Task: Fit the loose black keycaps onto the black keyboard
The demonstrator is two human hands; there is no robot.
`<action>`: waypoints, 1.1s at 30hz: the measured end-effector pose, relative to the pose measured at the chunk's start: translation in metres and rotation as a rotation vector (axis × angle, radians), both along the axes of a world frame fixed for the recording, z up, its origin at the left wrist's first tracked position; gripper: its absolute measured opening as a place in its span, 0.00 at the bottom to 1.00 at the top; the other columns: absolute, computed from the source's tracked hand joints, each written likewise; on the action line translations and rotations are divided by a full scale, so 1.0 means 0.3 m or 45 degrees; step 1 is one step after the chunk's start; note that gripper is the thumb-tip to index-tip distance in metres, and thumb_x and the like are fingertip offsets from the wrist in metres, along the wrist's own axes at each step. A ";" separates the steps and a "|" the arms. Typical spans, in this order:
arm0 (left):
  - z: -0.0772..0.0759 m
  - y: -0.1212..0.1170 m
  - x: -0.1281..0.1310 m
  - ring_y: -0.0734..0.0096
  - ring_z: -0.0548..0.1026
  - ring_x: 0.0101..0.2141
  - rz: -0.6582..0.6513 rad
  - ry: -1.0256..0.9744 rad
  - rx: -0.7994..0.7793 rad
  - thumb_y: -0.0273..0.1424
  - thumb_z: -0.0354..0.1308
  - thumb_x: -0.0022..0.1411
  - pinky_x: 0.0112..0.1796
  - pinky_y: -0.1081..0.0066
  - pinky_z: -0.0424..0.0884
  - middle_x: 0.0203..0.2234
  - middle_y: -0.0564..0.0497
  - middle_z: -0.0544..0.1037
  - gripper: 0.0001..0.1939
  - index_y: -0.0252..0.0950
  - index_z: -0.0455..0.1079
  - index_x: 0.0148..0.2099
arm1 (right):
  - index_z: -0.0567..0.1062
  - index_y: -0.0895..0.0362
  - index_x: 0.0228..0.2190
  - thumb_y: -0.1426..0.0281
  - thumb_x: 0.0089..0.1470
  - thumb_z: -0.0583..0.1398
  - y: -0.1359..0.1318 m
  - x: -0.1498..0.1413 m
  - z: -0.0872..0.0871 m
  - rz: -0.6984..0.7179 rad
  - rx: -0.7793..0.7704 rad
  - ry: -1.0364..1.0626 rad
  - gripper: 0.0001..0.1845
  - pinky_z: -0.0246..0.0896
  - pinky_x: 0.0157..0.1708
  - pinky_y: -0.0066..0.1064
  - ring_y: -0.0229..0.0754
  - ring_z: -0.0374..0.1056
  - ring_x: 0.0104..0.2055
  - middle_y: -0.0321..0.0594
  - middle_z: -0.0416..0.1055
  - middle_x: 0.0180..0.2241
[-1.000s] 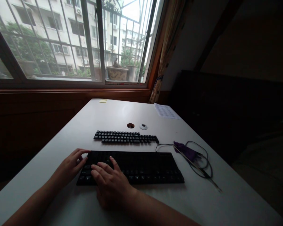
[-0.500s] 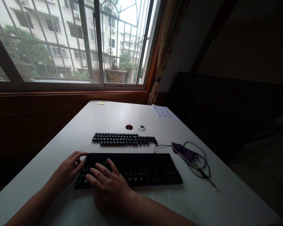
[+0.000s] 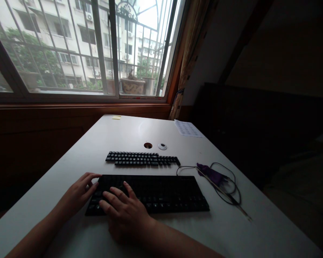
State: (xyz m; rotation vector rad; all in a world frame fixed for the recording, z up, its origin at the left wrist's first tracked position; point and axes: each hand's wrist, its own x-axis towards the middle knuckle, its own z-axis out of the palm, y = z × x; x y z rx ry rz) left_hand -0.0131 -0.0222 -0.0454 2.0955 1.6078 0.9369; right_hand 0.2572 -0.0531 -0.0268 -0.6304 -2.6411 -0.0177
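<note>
A black keyboard (image 3: 167, 191) lies flat on the white table. Its front rows carry keycaps, while the area behind them looks dark and mostly bare. My left hand (image 3: 82, 190) holds the keyboard's left end, fingertips at the back corner and thumb by the side edge. Over the keyboard's left part, my right hand (image 3: 127, 213) rests with its fingers spread; its thumb and whatever lies beneath the palm are hidden. Just behind the keyboard, loose black keycaps (image 3: 134, 157) stand in rows laid out like a keyboard.
Right of the keyboard lie a cable (image 3: 233, 172), a purple cloth (image 3: 210, 173) and a thin brush-like stick (image 3: 243, 212). Farther back are a round hole (image 3: 148, 146), a white disc (image 3: 162, 147), printed paper (image 3: 187, 129) and a yellow note (image 3: 116, 117). A barred window (image 3: 70, 53) stands beyond the table.
Both hands keep nearly the same place on the keyboard. The whole view has shifted very slightly.
</note>
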 end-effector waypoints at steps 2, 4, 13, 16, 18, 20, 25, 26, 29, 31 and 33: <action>-0.003 0.001 -0.002 0.69 0.77 0.35 -0.005 -0.005 -0.004 0.45 0.52 0.70 0.38 0.70 0.76 0.47 0.48 0.74 0.20 0.41 0.69 0.57 | 0.60 0.54 0.65 0.63 0.69 0.49 0.002 -0.001 -0.003 0.004 -0.001 0.002 0.26 0.26 0.72 0.54 0.48 0.48 0.71 0.41 0.60 0.67; -0.006 0.001 -0.004 0.70 0.77 0.35 -0.012 -0.011 -0.013 0.45 0.51 0.70 0.38 0.70 0.76 0.47 0.48 0.74 0.20 0.41 0.68 0.57 | 0.60 0.54 0.65 0.63 0.69 0.50 0.003 -0.001 -0.002 0.007 -0.008 -0.006 0.26 0.27 0.72 0.53 0.47 0.48 0.71 0.41 0.61 0.67; 0.007 -0.010 0.008 0.70 0.77 0.34 -0.034 -0.020 -0.038 0.47 0.54 0.68 0.37 0.70 0.76 0.47 0.48 0.72 0.21 0.42 0.68 0.57 | 0.59 0.54 0.65 0.62 0.69 0.49 -0.001 0.005 0.018 0.003 -0.028 -0.038 0.26 0.27 0.72 0.51 0.46 0.47 0.71 0.41 0.59 0.68; 0.006 -0.011 0.010 0.69 0.77 0.33 -0.031 -0.023 -0.043 0.47 0.55 0.68 0.36 0.70 0.77 0.46 0.48 0.72 0.21 0.42 0.68 0.57 | 0.59 0.54 0.65 0.62 0.69 0.48 0.000 0.003 0.011 0.012 -0.020 -0.024 0.27 0.27 0.72 0.52 0.46 0.47 0.71 0.41 0.58 0.68; 0.005 -0.010 0.009 0.69 0.77 0.32 -0.030 -0.023 -0.045 0.47 0.55 0.67 0.35 0.70 0.77 0.46 0.48 0.72 0.21 0.42 0.68 0.57 | 0.59 0.55 0.65 0.62 0.69 0.49 0.000 0.001 0.007 0.006 -0.025 -0.015 0.27 0.28 0.72 0.52 0.46 0.47 0.71 0.40 0.59 0.68; 0.004 -0.010 0.008 0.69 0.77 0.32 -0.033 -0.025 -0.043 0.48 0.55 0.67 0.35 0.70 0.77 0.46 0.47 0.72 0.22 0.43 0.68 0.57 | 0.59 0.54 0.66 0.63 0.68 0.50 0.000 0.001 0.005 0.001 -0.017 -0.009 0.27 0.29 0.72 0.52 0.47 0.46 0.71 0.41 0.58 0.68; 0.003 -0.011 0.007 0.69 0.77 0.33 -0.060 -0.041 -0.027 0.48 0.55 0.67 0.37 0.69 0.77 0.49 0.46 0.72 0.22 0.43 0.67 0.58 | 0.59 0.54 0.66 0.63 0.69 0.50 0.000 0.003 0.009 0.009 -0.010 -0.013 0.27 0.31 0.72 0.53 0.47 0.47 0.71 0.41 0.59 0.68; 0.004 -0.011 0.008 0.69 0.77 0.34 -0.061 -0.038 -0.024 0.47 0.55 0.68 0.37 0.69 0.77 0.49 0.46 0.72 0.22 0.43 0.67 0.58 | 0.59 0.54 0.66 0.63 0.69 0.50 0.000 0.003 0.011 0.006 -0.016 -0.017 0.27 0.31 0.72 0.53 0.47 0.47 0.71 0.41 0.59 0.68; 0.009 -0.012 0.010 0.68 0.78 0.34 -0.060 -0.027 -0.018 0.47 0.54 0.68 0.39 0.69 0.77 0.48 0.46 0.72 0.21 0.43 0.67 0.59 | 0.58 0.54 0.66 0.62 0.69 0.49 0.000 0.003 0.013 0.008 -0.032 -0.024 0.27 0.29 0.72 0.52 0.46 0.46 0.71 0.40 0.57 0.69; 0.010 -0.012 0.011 0.69 0.78 0.34 -0.058 -0.029 -0.016 0.47 0.54 0.68 0.38 0.69 0.77 0.48 0.46 0.72 0.21 0.43 0.67 0.58 | 0.59 0.54 0.65 0.62 0.70 0.48 0.000 0.002 0.014 0.012 -0.048 -0.026 0.26 0.29 0.72 0.52 0.46 0.46 0.71 0.40 0.59 0.68; 0.010 -0.011 0.010 0.68 0.78 0.33 -0.059 -0.035 -0.019 0.47 0.54 0.68 0.37 0.69 0.77 0.48 0.46 0.73 0.22 0.43 0.68 0.58 | 0.59 0.55 0.65 0.62 0.69 0.48 0.000 0.002 0.016 0.009 -0.059 -0.030 0.26 0.29 0.72 0.52 0.46 0.46 0.71 0.40 0.59 0.68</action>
